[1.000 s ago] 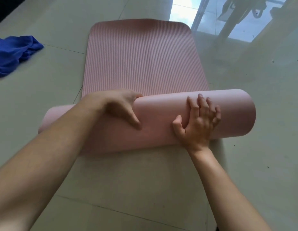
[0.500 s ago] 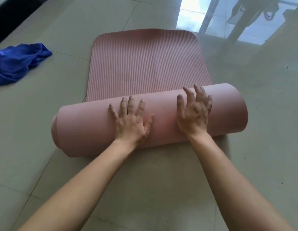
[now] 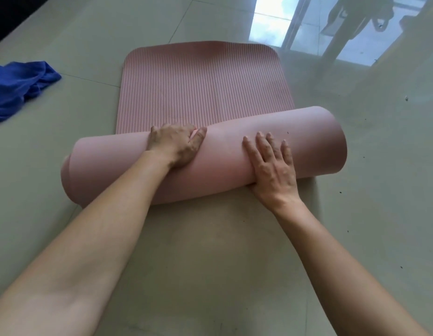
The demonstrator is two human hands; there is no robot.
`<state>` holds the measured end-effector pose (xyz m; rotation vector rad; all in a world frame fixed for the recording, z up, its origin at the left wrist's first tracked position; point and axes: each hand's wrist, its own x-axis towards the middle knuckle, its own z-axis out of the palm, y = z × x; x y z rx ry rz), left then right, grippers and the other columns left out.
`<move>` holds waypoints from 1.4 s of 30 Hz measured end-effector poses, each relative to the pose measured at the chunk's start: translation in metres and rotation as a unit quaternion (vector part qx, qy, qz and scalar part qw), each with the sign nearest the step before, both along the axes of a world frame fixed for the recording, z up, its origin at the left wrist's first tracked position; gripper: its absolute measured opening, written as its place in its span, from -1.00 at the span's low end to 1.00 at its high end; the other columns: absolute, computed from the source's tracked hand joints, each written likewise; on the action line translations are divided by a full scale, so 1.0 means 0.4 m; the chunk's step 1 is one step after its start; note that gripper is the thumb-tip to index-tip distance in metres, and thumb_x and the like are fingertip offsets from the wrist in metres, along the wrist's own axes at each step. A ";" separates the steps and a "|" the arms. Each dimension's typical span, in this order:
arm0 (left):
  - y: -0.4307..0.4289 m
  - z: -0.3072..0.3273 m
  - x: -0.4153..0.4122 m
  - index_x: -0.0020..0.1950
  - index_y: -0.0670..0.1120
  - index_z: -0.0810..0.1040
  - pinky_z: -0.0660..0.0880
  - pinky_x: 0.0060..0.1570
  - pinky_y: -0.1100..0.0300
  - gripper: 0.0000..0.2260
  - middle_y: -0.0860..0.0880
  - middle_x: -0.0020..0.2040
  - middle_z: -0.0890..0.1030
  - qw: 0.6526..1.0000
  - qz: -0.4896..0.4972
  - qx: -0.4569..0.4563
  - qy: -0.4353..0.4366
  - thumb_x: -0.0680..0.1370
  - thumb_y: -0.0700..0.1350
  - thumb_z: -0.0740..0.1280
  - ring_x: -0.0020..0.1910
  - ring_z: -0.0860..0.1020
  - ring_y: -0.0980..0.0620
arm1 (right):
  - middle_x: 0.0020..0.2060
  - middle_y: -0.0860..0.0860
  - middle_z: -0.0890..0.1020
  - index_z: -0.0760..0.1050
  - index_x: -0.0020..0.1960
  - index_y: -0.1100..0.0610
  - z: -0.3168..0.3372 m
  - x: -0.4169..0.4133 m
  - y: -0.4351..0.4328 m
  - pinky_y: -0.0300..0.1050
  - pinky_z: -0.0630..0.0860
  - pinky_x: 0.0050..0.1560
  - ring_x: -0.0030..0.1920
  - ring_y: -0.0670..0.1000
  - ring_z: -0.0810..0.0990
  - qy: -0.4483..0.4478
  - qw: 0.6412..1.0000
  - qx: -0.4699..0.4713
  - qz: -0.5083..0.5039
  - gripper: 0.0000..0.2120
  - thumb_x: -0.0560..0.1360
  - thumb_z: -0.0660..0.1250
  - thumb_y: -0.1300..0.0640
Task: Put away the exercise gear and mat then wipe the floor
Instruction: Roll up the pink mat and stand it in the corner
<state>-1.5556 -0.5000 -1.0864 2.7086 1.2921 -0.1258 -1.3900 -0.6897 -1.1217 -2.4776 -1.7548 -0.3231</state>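
As the left hand [image 3: 174,147] hooks over the half-rolled mat [image 3: 222,110] mid-frame and the right hand [image 3: 271,166] presses flat, fingers spread, the next push should roll it evenly toward the frame's top

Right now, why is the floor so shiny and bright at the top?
Head view: daylight glares off the glossy pale floor tiles at top right, mirroring a window frame and dark shapes; the ribbed pink foam exercise mat looks matte.

Pink ribbed mat [image 3: 203,86] — half-rolled, on floor [image 3: 380,166]
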 end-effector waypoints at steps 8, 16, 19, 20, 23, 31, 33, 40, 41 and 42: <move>-0.023 0.048 0.015 0.43 0.12 0.41 0.25 0.41 -0.09 -0.37 -0.03 0.48 0.39 0.969 -0.015 -0.234 0.076 0.55 0.41 -0.09 0.44 0.35 -0.13 | 0.34 -0.08 0.55 0.35 0.48 -0.14 0.196 0.007 -0.089 0.02 0.29 0.38 0.32 0.06 0.52 0.102 0.986 -0.126 0.024 -0.10 0.19 0.56 -0.25; -0.118 0.055 0.008 0.22 0.00 0.55 0.43 0.16 -0.05 -0.51 -0.13 0.24 0.57 0.995 -0.036 -0.092 -0.003 0.63 0.26 -0.02 0.22 0.51 -0.18 | 0.60 0.08 0.04 0.11 0.56 -0.22 0.203 0.032 -0.136 0.19 -0.21 0.57 0.60 0.12 -0.10 0.186 0.970 -0.155 0.012 0.09 0.16 0.58 -0.26; -0.156 0.078 -0.015 0.15 -0.05 0.57 0.41 0.10 -0.06 -0.58 -0.15 0.16 0.59 0.991 -0.028 0.029 -0.125 0.64 0.16 0.03 0.14 0.52 -0.20 | 0.60 0.09 0.05 0.16 0.56 -0.19 0.202 0.065 -0.104 0.22 -0.20 0.56 0.60 0.14 -0.11 0.203 0.973 -0.103 -0.041 0.03 0.21 0.57 -0.28; -0.168 0.075 -0.029 0.17 -0.06 0.56 0.39 0.12 -0.06 -0.57 -0.15 0.17 0.58 0.988 -0.027 0.045 -0.145 0.63 0.17 0.02 0.15 0.51 -0.20 | 0.59 0.10 0.10 0.20 0.55 -0.16 0.197 0.075 -0.086 0.22 -0.14 0.55 0.60 0.15 -0.05 0.209 0.974 -0.061 -0.067 -0.05 0.27 0.54 -0.28; -0.187 0.056 -0.066 0.41 -0.01 0.39 0.19 0.38 -0.19 -0.39 -0.19 0.42 0.38 0.991 -0.046 0.076 -0.104 0.55 0.33 -0.05 0.42 0.33 -0.20 | 0.52 0.13 0.30 0.35 0.50 -0.04 0.162 0.091 -0.013 0.19 0.03 0.53 0.53 0.19 0.21 0.221 0.967 0.046 -0.119 -0.43 0.54 0.33 -0.17; -0.175 -0.043 -0.054 0.48 -0.04 -0.50 -0.19 0.39 -0.43 0.20 -0.27 0.53 -0.28 0.987 -0.048 0.090 0.123 0.35 0.29 0.43 0.53 -0.23 -0.33 | 0.62 0.12 0.04 0.11 0.61 -0.07 0.070 0.096 0.005 0.13 -0.22 0.58 0.62 0.13 -0.09 0.215 0.971 -0.041 -0.095 -0.47 0.67 0.04 -0.13; -0.149 -0.035 -0.037 0.54 0.02 -0.35 -0.14 0.41 -0.38 0.13 -0.20 0.57 -0.14 0.989 -0.044 0.078 0.119 0.33 0.25 0.45 0.56 -0.12 -0.25 | 0.63 0.07 -0.04 0.01 0.62 -0.09 0.061 0.094 -0.024 0.13 -0.24 0.57 0.62 0.09 -0.15 0.207 0.972 -0.069 -0.081 -0.42 0.66 0.05 -0.17; -0.096 0.059 -0.029 0.54 0.14 0.12 0.12 0.45 -0.12 -0.04 0.00 0.42 0.40 0.990 -0.108 0.017 0.089 0.24 0.21 0.50 0.41 0.34 -0.05 | 0.62 0.11 -0.16 -0.15 0.64 -0.02 0.089 0.055 -0.087 0.22 -0.28 0.55 0.61 0.12 -0.24 0.191 0.970 -0.120 -0.093 -0.14 0.52 0.07 -0.42; -0.095 0.084 -0.033 0.52 0.17 0.17 0.21 0.41 -0.06 -0.05 0.01 0.37 0.46 0.989 -0.118 -0.007 0.088 0.20 0.21 0.50 0.35 0.41 -0.05 | 0.62 0.12 -0.11 -0.10 0.64 -0.01 0.104 0.047 -0.090 0.21 -0.29 0.54 0.61 0.13 -0.21 0.201 0.968 -0.112 -0.100 -0.10 0.48 0.04 -0.47; -0.092 0.110 -0.041 0.48 0.22 0.22 0.32 0.34 -0.01 -0.07 0.04 0.30 0.53 0.987 -0.128 -0.047 0.089 0.15 0.23 0.50 0.27 0.48 -0.04 | 0.62 0.13 -0.02 0.00 0.63 -0.02 0.120 0.040 -0.094 0.21 -0.27 0.53 0.61 0.13 -0.14 0.208 0.968 -0.089 -0.108 -0.09 0.45 -0.01 -0.51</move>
